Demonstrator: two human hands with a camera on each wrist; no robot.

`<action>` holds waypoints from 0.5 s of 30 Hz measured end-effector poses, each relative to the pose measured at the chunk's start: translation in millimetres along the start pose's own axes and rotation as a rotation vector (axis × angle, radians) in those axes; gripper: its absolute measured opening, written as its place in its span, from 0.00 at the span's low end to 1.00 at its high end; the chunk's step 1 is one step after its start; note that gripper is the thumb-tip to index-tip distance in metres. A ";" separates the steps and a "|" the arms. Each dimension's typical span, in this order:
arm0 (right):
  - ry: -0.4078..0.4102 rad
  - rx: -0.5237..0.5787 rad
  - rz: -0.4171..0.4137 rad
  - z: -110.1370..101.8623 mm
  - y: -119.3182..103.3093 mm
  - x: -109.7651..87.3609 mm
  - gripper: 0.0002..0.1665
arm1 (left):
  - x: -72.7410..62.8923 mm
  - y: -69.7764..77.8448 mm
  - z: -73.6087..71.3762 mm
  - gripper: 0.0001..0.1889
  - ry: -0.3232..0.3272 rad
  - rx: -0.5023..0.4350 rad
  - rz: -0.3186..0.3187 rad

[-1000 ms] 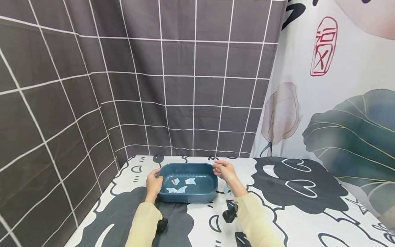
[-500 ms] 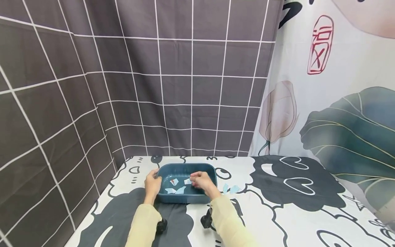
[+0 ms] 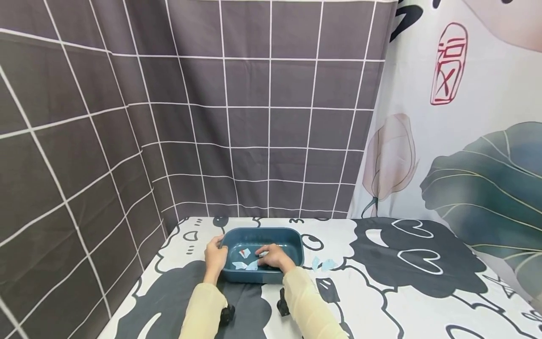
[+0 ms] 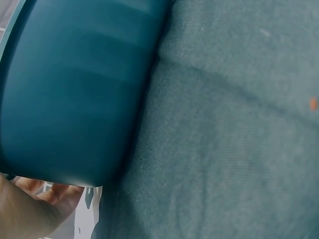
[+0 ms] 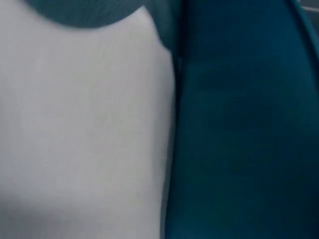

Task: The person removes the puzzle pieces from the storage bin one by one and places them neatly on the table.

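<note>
My left hand [image 3: 215,258] grips the left end of a deep teal rectangular tub [image 3: 264,277] with rounded corners, thumb over its rim. In the left wrist view, fingers of the left hand [image 4: 37,209] show below the end of the tub [image 4: 75,94]. Inside the tub, several torn-looking light blue paper scraps lie on the bottom, one paper scrap [image 3: 244,253] bearing a red mark. My right hand [image 3: 275,256] reaches down over the front wall into the tub. Its thumb and fingers stand apart around a paper scrap [image 3: 263,254] that they partly hide.
Right of the tub, light blue paper scraps [image 3: 327,264] lie on the table. A black-and-white cartoon-print cloth [image 3: 360,292] covers the table. A dark grid-pattern curtain [image 3: 292,127] hangs behind and left, with a floral curtain [image 3: 487,165] at the right.
My right hand has moved from the tub's right rim leftward and down into the tub, its thumb and fingers spreading around a paper scrap. My left hand keeps its grip on the tub.
</note>
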State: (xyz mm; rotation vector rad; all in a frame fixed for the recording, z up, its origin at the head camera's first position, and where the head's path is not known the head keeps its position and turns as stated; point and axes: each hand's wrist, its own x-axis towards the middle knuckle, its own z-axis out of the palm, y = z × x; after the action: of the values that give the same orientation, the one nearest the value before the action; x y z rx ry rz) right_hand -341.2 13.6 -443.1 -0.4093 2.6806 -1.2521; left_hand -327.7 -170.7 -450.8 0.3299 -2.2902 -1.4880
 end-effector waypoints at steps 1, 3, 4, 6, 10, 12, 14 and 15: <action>0.002 -0.045 -0.019 0.5 0.4 0.3 0.17 | -0.1 0.6 0.3 0.25 0.001 -0.004 0.001; 0.012 -0.130 -0.057 1.0 -0.4 1.0 0.16 | 0.3 1.8 0.7 0.25 0.000 -0.010 0.003; 0.018 -0.158 -0.067 1.3 -1.4 1.8 0.15 | 0.7 2.2 0.7 0.25 0.000 -0.013 0.005; 0.028 -0.199 -0.082 1.8 -3.4 2.9 0.13 | 1.7 2.9 0.4 0.25 0.005 -0.017 0.008; 0.044 -0.240 -0.113 2.5 -5.0 3.3 0.09 | 2.2 1.9 -0.9 0.24 0.012 -0.007 0.004; 0.053 -0.244 -0.117 3.2 -3.2 2.4 0.08 | 1.3 1.0 -1.2 0.24 0.005 0.002 0.002; 0.064 -0.235 -0.117 3.7 -0.7 0.4 0.09 | 0.0 0.1 -0.9 0.24 -0.006 0.012 0.002; 0.065 -0.219 -0.111 4.1 0.6 -0.7 0.09 | -0.7 -0.4 -0.5 0.24 -0.010 0.015 0.003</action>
State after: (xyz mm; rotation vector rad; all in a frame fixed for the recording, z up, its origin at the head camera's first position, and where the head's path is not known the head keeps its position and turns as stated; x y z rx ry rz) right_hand -339.7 11.3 -446.2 -0.5613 2.8980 -1.0169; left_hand -326.9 -171.0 -451.1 0.3238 -2.3095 -1.4746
